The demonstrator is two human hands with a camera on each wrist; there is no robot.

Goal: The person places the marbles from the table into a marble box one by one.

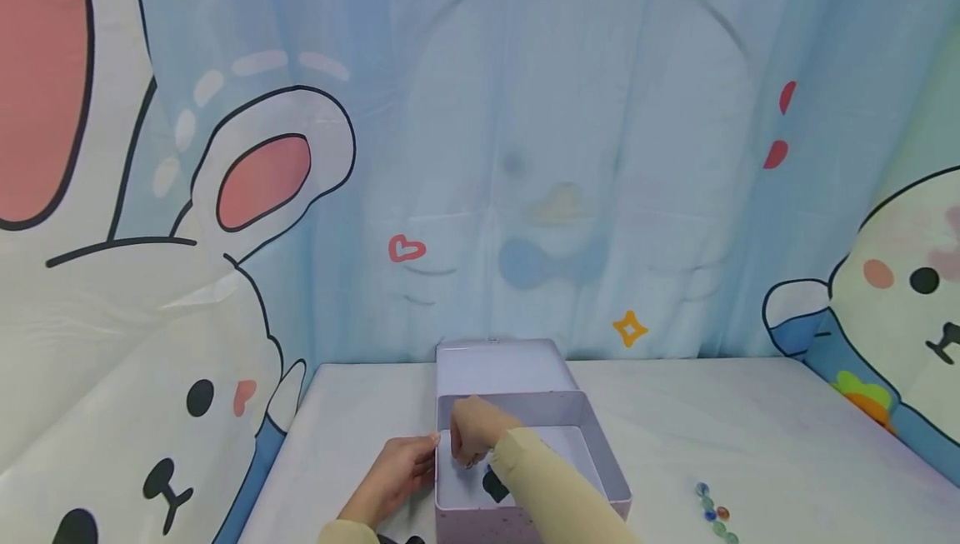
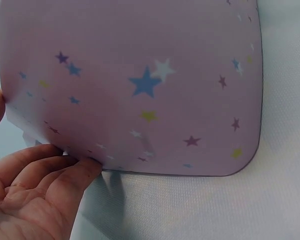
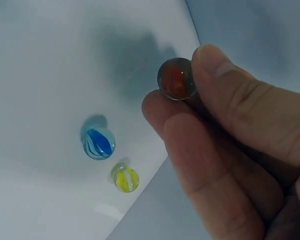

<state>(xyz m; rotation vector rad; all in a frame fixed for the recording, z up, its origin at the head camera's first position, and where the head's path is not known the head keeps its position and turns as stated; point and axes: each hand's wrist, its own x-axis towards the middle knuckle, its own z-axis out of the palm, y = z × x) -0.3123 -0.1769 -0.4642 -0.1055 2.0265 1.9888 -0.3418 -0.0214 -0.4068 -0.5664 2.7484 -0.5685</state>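
A lilac tin box (image 1: 615,477) with a printed star pattern stands on the table, its lid (image 1: 502,367) tipped back. My left hand (image 1: 405,471) is at the box's left wall, its fingertips at the edge of the star-printed side (image 2: 150,82) and its thumb at the left in the left wrist view. Inside the box, my right hand (image 1: 480,429) pinches a clear marble with a red core (image 3: 176,79) between thumb and finger. A blue-swirled marble (image 3: 99,143) and a smaller yellow one (image 3: 126,179) lie on the white box floor nearby.
Several glass marbles (image 1: 709,504), among them a blue and an orange-brown one, lie in a loose line to the right of the box on the white table (image 1: 675,419). Behind the table hangs a light-blue curtain (image 1: 465,152) with cartoon animals.
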